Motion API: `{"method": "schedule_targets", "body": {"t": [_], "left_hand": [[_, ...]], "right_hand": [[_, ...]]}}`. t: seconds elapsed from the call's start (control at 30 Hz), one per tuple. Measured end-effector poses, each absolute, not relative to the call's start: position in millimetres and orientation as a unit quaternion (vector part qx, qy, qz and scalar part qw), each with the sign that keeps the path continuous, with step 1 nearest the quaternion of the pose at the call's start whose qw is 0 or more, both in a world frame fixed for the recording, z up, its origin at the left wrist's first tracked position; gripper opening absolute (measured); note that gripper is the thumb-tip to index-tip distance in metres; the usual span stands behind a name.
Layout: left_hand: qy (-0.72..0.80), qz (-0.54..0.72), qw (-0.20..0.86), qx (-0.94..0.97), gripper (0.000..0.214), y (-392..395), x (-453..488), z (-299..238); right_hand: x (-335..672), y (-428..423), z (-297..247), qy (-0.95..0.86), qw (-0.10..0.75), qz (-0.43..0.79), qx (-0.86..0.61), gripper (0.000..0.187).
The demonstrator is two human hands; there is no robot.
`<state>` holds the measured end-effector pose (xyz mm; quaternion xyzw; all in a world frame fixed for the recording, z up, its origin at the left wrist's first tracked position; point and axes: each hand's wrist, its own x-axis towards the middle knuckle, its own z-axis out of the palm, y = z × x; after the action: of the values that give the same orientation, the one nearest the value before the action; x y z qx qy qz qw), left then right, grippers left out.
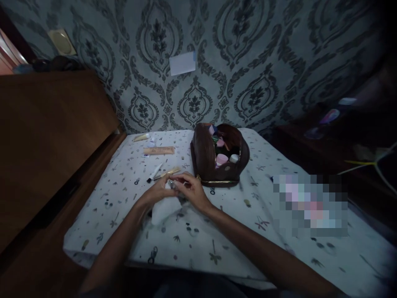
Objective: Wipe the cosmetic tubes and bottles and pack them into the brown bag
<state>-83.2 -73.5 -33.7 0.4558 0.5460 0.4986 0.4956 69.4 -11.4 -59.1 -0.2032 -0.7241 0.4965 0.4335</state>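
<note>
My left hand (159, 190) is closed, with a white tissue (166, 209) hanging below its fingers. A small shiny, silvery item (171, 183) shows at its fingertips, too small and dark to name. My right hand (192, 190) meets the left there, its fingers pinched together; what lies between them is hidden. Just beyond the hands lie makeup brushes (168, 172) and a thin white tube-like stick (156, 170) with a dark end. To the right stands a brown makeup bag (203, 155), unzipped, with pink and white-lidded jars (222, 159) inside.
Farther back on the patterned sheet (124, 194) lie a beige tube (159, 150) and a smaller cream tube (142, 137). A blurred-out patch (310, 205) covers something at right. A wooden cabinet (52, 145) borders the left; a dark surface with a bottle (330, 116) borders the right.
</note>
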Motion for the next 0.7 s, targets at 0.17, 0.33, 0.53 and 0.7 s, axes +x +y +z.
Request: {"method": "schedule_targets", "body": {"t": [0.17, 0.33, 0.53, 0.7], "left_hand": [[0.544, 0.439, 0.476, 0.534, 0.039, -68, -76, -40], [0.549, 0.364, 0.477, 0.582, 0.024, -80, -83, -36], [0.592, 0.369, 0.458, 0.552, 0.03, -105, -106, -18], [0.648, 0.495, 0.307, 0.491, 0.034, -110, -114, -5]], "right_hand": [[70, -10, -59, -0.733, 0.382, 0.527, -0.198, 0.021], [76, -5, -48, -0.668, 0.424, 0.577, -0.202, 0.03], [83, -6, -32, -0.586, 0.481, 0.614, -0.219, 0.037], [91, -14, -30, -0.568, 0.446, 0.663, -0.197, 0.041]]}}
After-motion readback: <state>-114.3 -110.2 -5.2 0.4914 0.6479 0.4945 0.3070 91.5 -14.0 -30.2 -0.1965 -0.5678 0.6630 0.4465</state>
